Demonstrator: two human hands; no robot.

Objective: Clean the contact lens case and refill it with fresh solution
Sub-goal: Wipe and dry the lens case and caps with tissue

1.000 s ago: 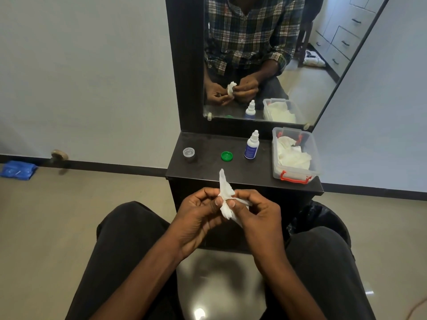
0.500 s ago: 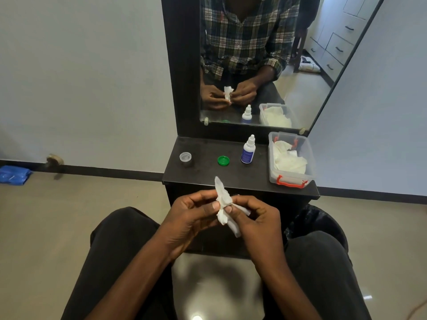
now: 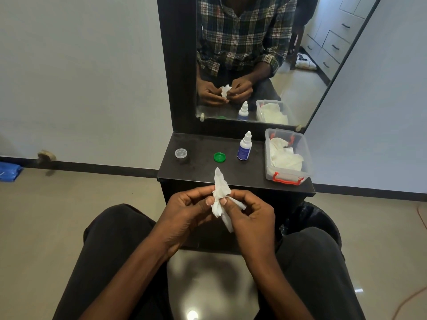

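Note:
My left hand (image 3: pixel 187 210) and my right hand (image 3: pixel 248 214) meet in front of the shelf, both pinching a crumpled white tissue (image 3: pixel 220 192) that pokes up between the fingertips. Whatever the tissue is wrapped around is hidden by it. On the dark shelf (image 3: pixel 201 172) stand a small clear case cup (image 3: pixel 181 153) at the left, a green cap (image 3: pixel 219 157) in the middle, and a white solution bottle with a blue label (image 3: pixel 243 147), capped and upright.
A clear plastic box with red latches (image 3: pixel 287 176), holding white tissues, sits at the shelf's right end. A mirror (image 3: pixel 288 93) rises behind the shelf. A black bin (image 3: pixel 309 218) stands by my right knee. A blue item (image 3: pixel 9 172) lies on the floor far left.
The hands stay together on the tissue, their fingers shifting slightly as they work it. The view has dipped a little, so the shelf sits higher in frame.

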